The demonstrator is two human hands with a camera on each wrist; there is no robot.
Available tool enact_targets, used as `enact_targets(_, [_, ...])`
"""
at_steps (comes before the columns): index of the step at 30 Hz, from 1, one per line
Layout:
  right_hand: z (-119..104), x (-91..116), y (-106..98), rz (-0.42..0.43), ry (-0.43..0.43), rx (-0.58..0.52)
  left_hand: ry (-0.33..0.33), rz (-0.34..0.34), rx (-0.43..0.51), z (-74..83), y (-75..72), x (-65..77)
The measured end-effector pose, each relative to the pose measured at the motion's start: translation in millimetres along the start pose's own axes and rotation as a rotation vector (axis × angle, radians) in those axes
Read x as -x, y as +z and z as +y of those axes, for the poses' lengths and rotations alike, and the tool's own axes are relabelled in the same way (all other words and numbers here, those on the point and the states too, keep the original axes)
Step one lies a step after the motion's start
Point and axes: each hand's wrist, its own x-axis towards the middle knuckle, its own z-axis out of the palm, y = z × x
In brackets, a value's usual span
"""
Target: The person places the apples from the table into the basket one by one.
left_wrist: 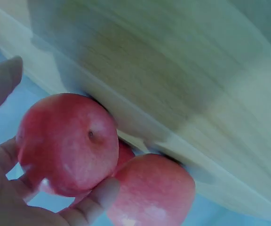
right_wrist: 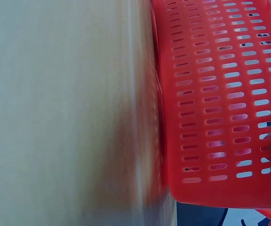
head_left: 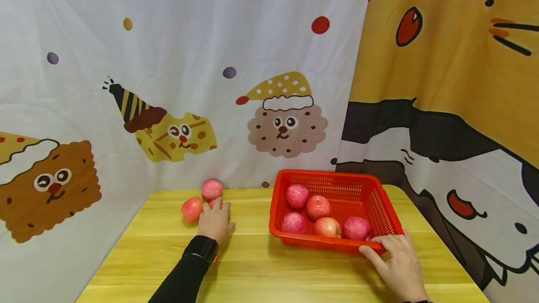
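Note:
My left hand is spread over an apple on the left of the table. In the left wrist view, its fingers lie along that red apple while the thumb stands off from it. Close by are a second apple and a third apple, partly overlapped in the left wrist view. My right hand grips the front right corner of a red plastic basket, thumb outside the rim and fingers over it. The right wrist view shows the basket's slotted wall but no hand.
Several apples, such as this apple, lie in the basket, mostly at its left and front. The wooden table backs onto a printed white curtain. A yellow patterned curtain hangs on the right.

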Motion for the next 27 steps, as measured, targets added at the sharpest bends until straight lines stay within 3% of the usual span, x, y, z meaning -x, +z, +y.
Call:
enact_targets(5, [-0.2,0.8,0.3,0.000,0.012,0.007,-0.012,-0.004,0.097,4.3,8.2,2.6])
enact_targets(11, [0.8,1.3,0.6,0.000,0.006,0.000,0.034,0.019,0.172,19.1,15.8,12.5])
enact_targets(15, [1.9,0.8,1.4,-0.005,0.005,-0.001,-0.022,-0.005,0.327,34.9,13.9,17.1])
enact_targets(17, [2.3,0.3,1.4,-0.007,0.004,-0.001,-0.071,0.033,0.425,46.6,9.9,16.7])
enact_targets(20, [2.4,-0.7,1.3,-0.003,-0.013,0.007,-0.103,0.165,0.592,72.2,-4.5,10.6])
enact_targets(23, [2.5,-1.6,1.0,0.013,-0.032,0.004,-0.019,0.279,0.701,104.0,-22.7,1.1])
enact_targets(25, [2.3,-1.7,1.1,0.022,-0.042,0.003,0.078,0.292,0.737,125.5,-33.0,-3.4])
enact_targets(27, [2.1,-1.1,1.5,0.022,-0.038,-0.001,0.174,0.252,0.720,144.8,-38.4,-5.4])
